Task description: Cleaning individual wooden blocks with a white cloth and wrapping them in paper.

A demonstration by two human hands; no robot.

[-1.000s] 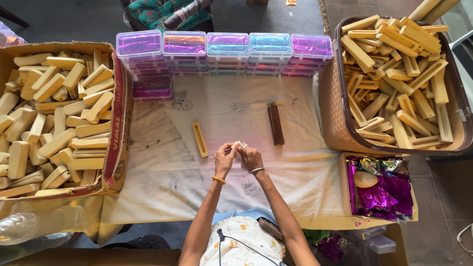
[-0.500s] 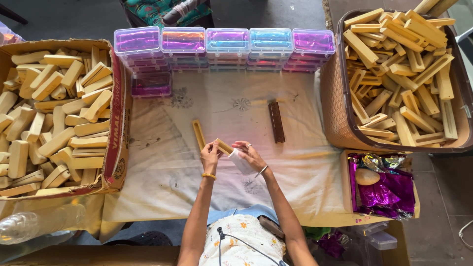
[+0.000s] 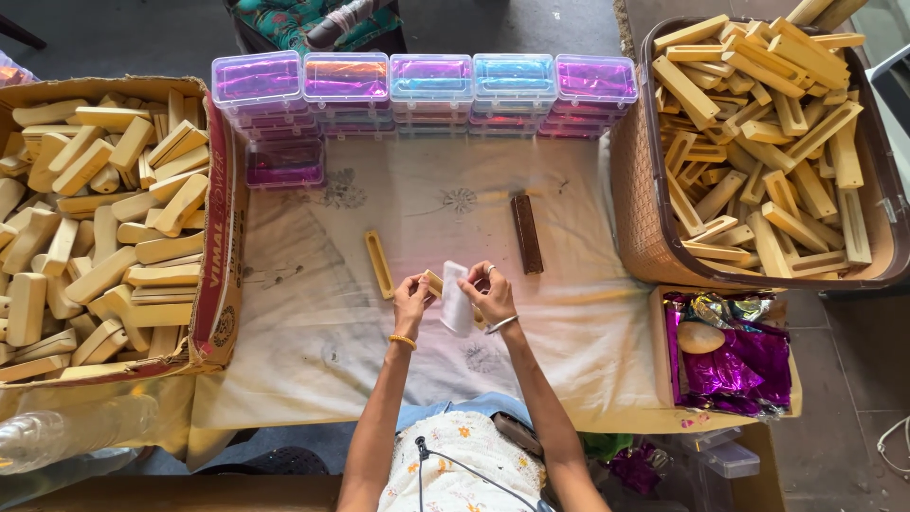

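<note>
Head view, left hand: the left hand (image 3: pixel 411 300) has its grip clamped on one end of a small yellow bar (image 3: pixel 433 283), which it holds above the cloth-covered tabletop (image 3: pixel 313 313).
Head view, right hand: the right hand (image 3: pixel 490 292) has its grip closed on a clear plastic sleeve (image 3: pixel 457 301), just right of the bar and touching it.
Step in hand: judged from the two grips meeting, the bar is being fed into the sleeve; it looks only partly in.
Next move calls for: keeping the sleeve mouth open and the bar in line with it, a judgement only.
Left of the grips: a yellow tray-like strip (image 3: pixel 379 264) lies on the cloth, and further out stands a cardboard box (image 3: pixel 220 237) of pale bars.
Right of the grips: a dark brown bar (image 3: pixel 527 233), a brown basket (image 3: pixel 637 199) of wooden sticks, and purple foil wrappers (image 3: pixel 735 365).
Beyond the grips: a row of clear lidded boxes (image 3: pixel 431 81).
</note>
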